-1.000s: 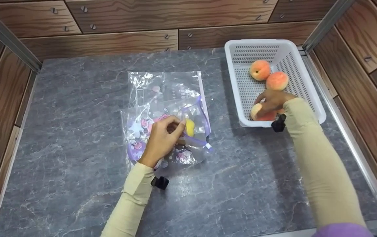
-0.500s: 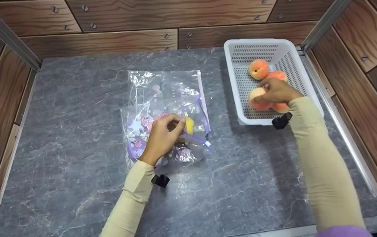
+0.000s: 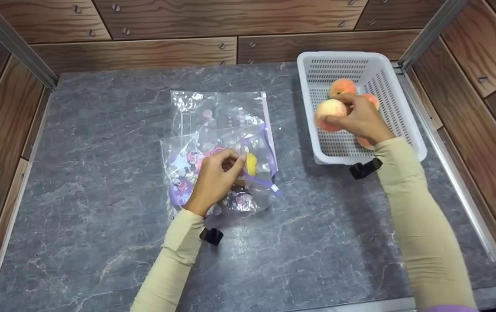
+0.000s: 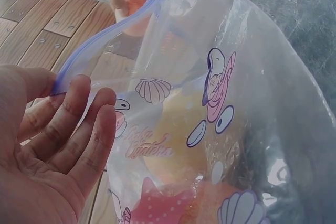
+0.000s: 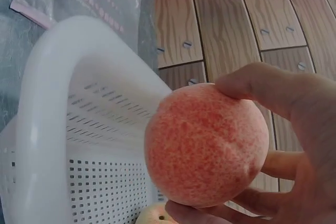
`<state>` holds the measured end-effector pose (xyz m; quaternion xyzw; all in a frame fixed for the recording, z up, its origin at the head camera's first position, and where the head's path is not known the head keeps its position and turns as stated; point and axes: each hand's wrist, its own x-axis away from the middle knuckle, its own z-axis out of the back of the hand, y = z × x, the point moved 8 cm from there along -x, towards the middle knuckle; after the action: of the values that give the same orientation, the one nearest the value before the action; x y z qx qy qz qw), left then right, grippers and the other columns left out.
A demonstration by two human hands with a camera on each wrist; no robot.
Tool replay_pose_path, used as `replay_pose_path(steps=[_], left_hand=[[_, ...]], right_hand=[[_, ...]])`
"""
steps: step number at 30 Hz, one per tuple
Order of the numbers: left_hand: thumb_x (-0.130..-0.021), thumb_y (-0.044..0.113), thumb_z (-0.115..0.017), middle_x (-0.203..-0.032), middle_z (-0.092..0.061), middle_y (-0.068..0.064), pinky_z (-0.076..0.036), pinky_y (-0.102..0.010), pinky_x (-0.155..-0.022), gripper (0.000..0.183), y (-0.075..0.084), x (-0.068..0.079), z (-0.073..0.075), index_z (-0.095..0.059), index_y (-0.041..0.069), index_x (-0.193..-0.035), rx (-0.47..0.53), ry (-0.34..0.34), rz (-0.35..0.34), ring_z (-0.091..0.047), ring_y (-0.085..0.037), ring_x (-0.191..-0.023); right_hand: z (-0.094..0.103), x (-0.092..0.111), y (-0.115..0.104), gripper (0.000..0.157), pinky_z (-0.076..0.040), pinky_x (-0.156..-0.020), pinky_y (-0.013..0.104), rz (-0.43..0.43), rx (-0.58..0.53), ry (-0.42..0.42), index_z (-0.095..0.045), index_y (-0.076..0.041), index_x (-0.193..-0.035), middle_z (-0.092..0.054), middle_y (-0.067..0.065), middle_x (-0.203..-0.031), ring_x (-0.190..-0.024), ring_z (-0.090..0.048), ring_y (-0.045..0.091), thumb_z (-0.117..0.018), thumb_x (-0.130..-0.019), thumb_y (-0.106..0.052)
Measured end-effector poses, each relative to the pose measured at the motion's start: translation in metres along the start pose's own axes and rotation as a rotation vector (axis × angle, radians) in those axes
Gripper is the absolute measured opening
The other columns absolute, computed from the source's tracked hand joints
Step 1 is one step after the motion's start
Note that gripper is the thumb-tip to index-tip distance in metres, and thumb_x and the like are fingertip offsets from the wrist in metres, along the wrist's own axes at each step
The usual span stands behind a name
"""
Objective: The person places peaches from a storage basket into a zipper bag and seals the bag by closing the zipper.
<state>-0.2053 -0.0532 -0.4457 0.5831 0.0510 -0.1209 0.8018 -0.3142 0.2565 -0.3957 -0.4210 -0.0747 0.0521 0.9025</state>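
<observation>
A peach [image 5: 207, 145] is gripped between the thumb and fingers of my right hand [image 3: 362, 119], held up over the white basket [image 3: 312, 130]. More peaches [image 3: 344, 86] lie below it in the basket, partly hidden by the hand. My left hand [image 3: 219, 177] pinches the purple zip edge of a clear printed bag [image 4: 210, 98] between thumb and forefinger. The bag's mouth gapes toward the right, with a white slider [image 3: 275, 188] at its corner. Something yellow [image 3: 251, 164] is inside; its kind is blurred through the plastic in the left wrist view.
A second clear bag [image 3: 217, 108] with a pale pink edge lies flat beneath the first. Grey marbled tabletop [image 3: 100, 195] surrounds them. Wood-patterned panels [image 3: 165, 56] stand at the back and both sides.
My right hand has lifted a peach from the near end of the basket and carried it up and leftward. The left hand stays at the bag's edge.
</observation>
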Motion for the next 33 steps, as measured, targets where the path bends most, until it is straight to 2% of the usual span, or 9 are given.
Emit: replay_pose_path(steps=[2, 6, 10, 14, 21, 24, 28, 33], left_hand=[[-0.099, 0.015, -0.066, -0.077, -0.071, -0.005, -0.059, -0.028, -0.068, 0.018, 0.000, 0.000, 0.000, -0.070, 0.003, -0.087, 0.000, -0.001, -0.004, -0.066, -0.014, -0.069], [-0.099, 0.015, -0.066, -0.077, -0.071, -0.004, -0.059, -0.028, -0.068, 0.018, -0.001, 0.000, -0.001, -0.070, 0.003, -0.087, -0.001, -0.001, -0.004, -0.066, -0.014, -0.068], [-0.099, 0.014, -0.066, -0.077, -0.071, -0.004, -0.058, -0.028, -0.067, 0.017, 0.000, 0.001, 0.000, -0.070, 0.004, -0.087, 0.001, 0.002, -0.007, -0.065, -0.014, -0.068], [-0.099, 0.015, -0.066, -0.077, -0.070, -0.003, -0.058, -0.028, -0.067, 0.017, 0.001, 0.001, 0.000, -0.070, 0.004, -0.087, -0.002, 0.000, -0.011, -0.065, -0.014, -0.068], [-0.100, 0.014, -0.065, -0.078, -0.069, -0.004, -0.058, -0.028, -0.068, 0.016, 0.001, 0.001, -0.001, -0.069, 0.004, -0.088, -0.012, 0.000, -0.020, -0.065, -0.014, -0.070], [-0.100, 0.015, -0.065, -0.078, -0.069, -0.004, -0.058, -0.028, -0.068, 0.016, 0.001, 0.002, -0.003, -0.069, 0.004, -0.088, -0.006, -0.009, -0.021, -0.065, -0.014, -0.071], [-0.101, 0.015, -0.063, -0.079, -0.070, -0.006, -0.058, -0.028, -0.068, 0.018, 0.001, 0.002, -0.005, -0.069, 0.004, -0.089, 0.016, -0.026, -0.021, -0.065, -0.013, -0.072], [-0.102, 0.015, -0.062, -0.079, -0.069, -0.004, -0.059, -0.028, -0.064, 0.018, 0.002, 0.002, -0.007, -0.069, 0.001, -0.092, 0.040, -0.033, -0.019, -0.066, -0.014, -0.070]], right_hand=[[0.000, 0.001, -0.005, 0.067, -0.050, -0.091, 0.028, 0.013, -0.042, 0.036, -0.048, 0.005, -0.144, -0.053, 0.024, -0.136, -0.115, -0.053, 0.029, -0.079, -0.088, -0.013], [-0.004, 0.004, -0.019, 0.060, -0.048, -0.085, 0.023, 0.069, -0.043, 0.089, -0.057, 0.002, -0.138, -0.059, 0.018, -0.131, -0.109, -0.055, 0.022, -0.081, -0.086, -0.014], [-0.017, 0.006, -0.035, 0.056, -0.047, -0.084, 0.025, 0.149, -0.086, 0.062, -0.061, -0.002, -0.134, -0.062, 0.013, -0.127, -0.107, -0.055, 0.020, -0.082, -0.084, -0.017], [-0.038, 0.010, -0.043, 0.058, -0.050, -0.084, 0.027, 0.172, -0.207, -0.037, -0.059, -0.002, -0.137, -0.062, 0.012, -0.130, -0.107, -0.056, 0.023, -0.082, -0.085, -0.019], [-0.088, 0.016, -0.041, 0.055, -0.055, -0.090, 0.031, 0.084, -0.432, -0.254, -0.054, 0.002, -0.133, -0.062, 0.016, -0.127, -0.112, -0.062, 0.024, -0.079, -0.086, -0.010], [-0.107, 0.020, -0.039, 0.051, -0.058, -0.088, 0.034, 0.069, -0.505, -0.324, -0.055, 0.004, -0.131, -0.064, 0.017, -0.123, -0.110, -0.064, 0.026, -0.078, -0.085, -0.005], [-0.125, 0.023, -0.035, 0.049, -0.061, -0.083, 0.035, 0.046, -0.553, -0.383, -0.057, 0.002, -0.131, -0.064, 0.016, -0.123, -0.107, -0.066, 0.027, -0.077, -0.086, -0.006], [-0.140, 0.026, -0.029, 0.050, -0.060, -0.086, 0.037, 0.033, -0.554, -0.458, -0.057, 0.001, -0.134, -0.057, 0.017, -0.130, -0.110, -0.063, 0.029, -0.076, -0.088, -0.010]])
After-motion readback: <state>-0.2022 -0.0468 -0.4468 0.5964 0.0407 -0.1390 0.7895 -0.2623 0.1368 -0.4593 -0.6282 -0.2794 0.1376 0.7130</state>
